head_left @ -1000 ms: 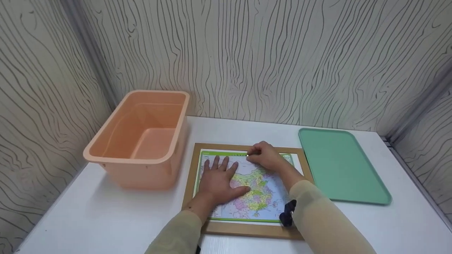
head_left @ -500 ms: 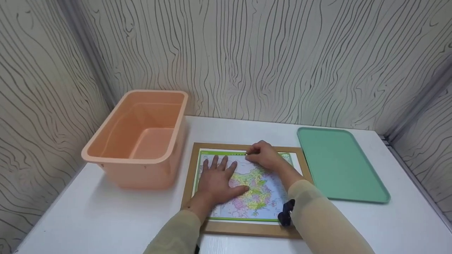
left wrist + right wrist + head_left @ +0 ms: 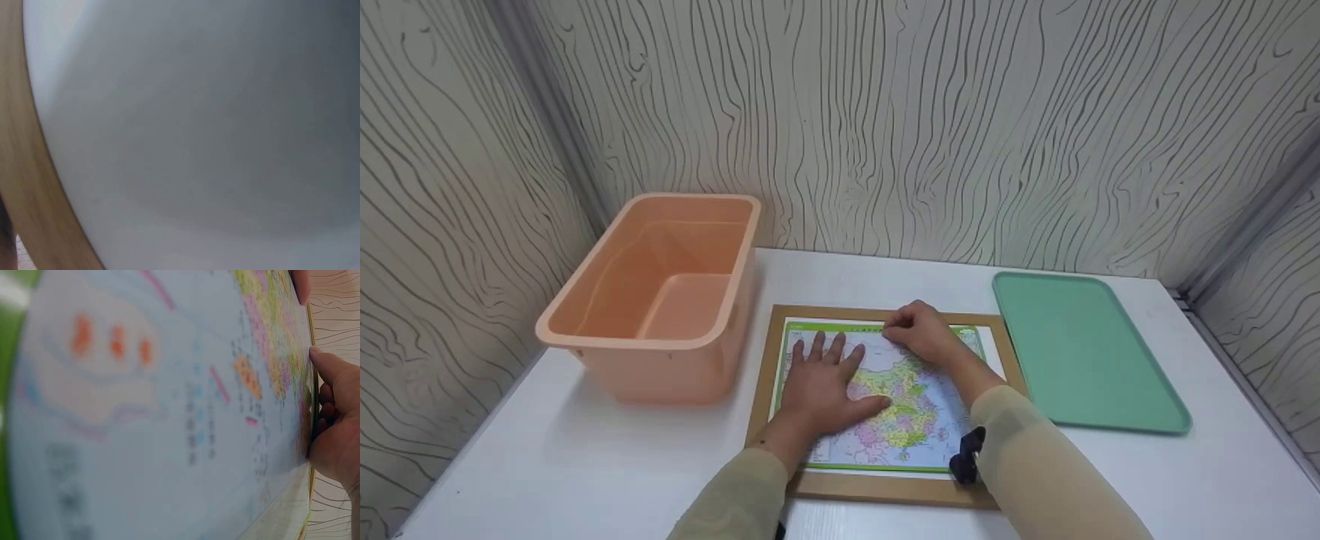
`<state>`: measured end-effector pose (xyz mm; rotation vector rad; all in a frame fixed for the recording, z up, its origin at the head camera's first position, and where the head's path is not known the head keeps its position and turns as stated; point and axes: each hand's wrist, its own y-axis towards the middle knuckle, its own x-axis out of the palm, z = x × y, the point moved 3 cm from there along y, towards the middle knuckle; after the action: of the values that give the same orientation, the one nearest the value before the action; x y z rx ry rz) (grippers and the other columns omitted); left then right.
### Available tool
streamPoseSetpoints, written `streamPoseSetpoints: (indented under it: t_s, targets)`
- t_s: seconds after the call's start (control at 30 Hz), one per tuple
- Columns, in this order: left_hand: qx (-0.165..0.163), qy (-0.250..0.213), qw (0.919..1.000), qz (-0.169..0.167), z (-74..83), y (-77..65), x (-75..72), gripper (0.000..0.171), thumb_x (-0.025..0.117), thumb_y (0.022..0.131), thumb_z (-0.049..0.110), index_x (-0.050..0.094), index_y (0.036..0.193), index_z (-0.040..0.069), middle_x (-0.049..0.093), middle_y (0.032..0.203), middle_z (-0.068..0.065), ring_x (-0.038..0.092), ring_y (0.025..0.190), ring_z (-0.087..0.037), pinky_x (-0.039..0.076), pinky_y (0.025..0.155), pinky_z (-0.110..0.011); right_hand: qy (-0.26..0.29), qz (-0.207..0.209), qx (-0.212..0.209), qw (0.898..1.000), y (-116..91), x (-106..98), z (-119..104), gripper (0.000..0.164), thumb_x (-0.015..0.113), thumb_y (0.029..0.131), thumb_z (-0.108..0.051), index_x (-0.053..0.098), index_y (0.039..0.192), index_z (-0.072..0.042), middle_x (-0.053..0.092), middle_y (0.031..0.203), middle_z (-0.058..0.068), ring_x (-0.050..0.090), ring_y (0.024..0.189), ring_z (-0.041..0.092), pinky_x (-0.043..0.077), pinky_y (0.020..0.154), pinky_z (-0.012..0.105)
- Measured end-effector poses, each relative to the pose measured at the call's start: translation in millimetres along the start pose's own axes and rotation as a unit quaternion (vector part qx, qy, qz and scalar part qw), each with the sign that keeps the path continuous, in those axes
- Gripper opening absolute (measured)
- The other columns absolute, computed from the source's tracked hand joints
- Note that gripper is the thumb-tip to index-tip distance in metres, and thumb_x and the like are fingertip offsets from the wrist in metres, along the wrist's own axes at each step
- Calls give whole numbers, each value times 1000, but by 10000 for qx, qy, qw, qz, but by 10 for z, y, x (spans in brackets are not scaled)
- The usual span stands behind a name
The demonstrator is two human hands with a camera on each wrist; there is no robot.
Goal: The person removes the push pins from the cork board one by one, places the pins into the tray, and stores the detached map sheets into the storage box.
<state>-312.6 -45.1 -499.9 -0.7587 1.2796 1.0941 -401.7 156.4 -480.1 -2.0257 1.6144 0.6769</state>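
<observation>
A printed map (image 3: 896, 412) with a green border lies on a white board (image 3: 994, 356) with a brown wooden frame (image 3: 761, 382). Flat on the map's left half, with fingers spread, rests my left hand (image 3: 821, 386). My right hand (image 3: 926, 334) is at the map's green top strip, thumb and forefinger pinched together and the other fingers curled. Whatever small thing is between those fingertips is hidden, so I cannot tell its kind. In the right wrist view a fingertip (image 3: 316, 353) meets the map surface (image 3: 163, 455). Only the frame's edge (image 3: 28, 169) shows clearly in the left wrist view.
A deep orange plastic tub (image 3: 652, 343) stands on the white table (image 3: 510, 465) to the left. Close against the frame's right side lies a flat green tray (image 3: 1099, 360). Wood-grain patterned walls (image 3: 847, 127) close off the back and sides.
A tiny light speck showed at the right fingertips a second ago and is now covered. Both hands hold almost the same places; the view has shifted slightly.
</observation>
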Motion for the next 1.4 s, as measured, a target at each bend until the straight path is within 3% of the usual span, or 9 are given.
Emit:
streamPoseSetpoints:
  t_s: [0.27, 0.93, 1.1, 1.4]
  targets:
    - [-14, 162, 9999, -50, -3, -1, 11, 102, 34, 87, 95, 45, 163, 28, 34, 171, -6, 25, 159, -40, 18, 125, -66, -29, 202, 162, 9997, 12, 43, 46, 6, 75, 101, -20, 76, 105, -16, 62, 111, 5, 59, 101, 23, 51, 93, 42]
    - [-66, 47, 9999, -120, -15, 1, 6, 102, 36, 87, 95, 46, 163, 28, 34, 171, -6, 24, 159, -39, 16, 125, -65, -9, 84, -64, 9999, 15, -2, 54, 8, 74, 101, -20, 79, 102, -14, 62, 109, 4, 58, 99, 23, 49, 93, 42]
    - [-67, 29, 9999, -125, -9, -5, -3, 102, 35, 87, 95, 45, 163, 29, 33, 171, -6, 24, 159, -39, 15, 125, -65, 152, -42, 21, 9999, 4, -48, 60, 12, 74, 102, -24, 79, 106, -14, 64, 111, 4, 59, 101, 23, 50, 95, 42]
    - [-17, 25, 10000, 19, -22, 3, 30, 102, 35, 87, 95, 47, 162, 28, 35, 171, -7, 24, 159, -40, 16, 125, -66, 651, -205, 160, 9975, -13, -96, 121, 21, 74, 102, -34, 77, 112, -15, 67, 113, 4, 62, 100, 22, 52, 87, 33]
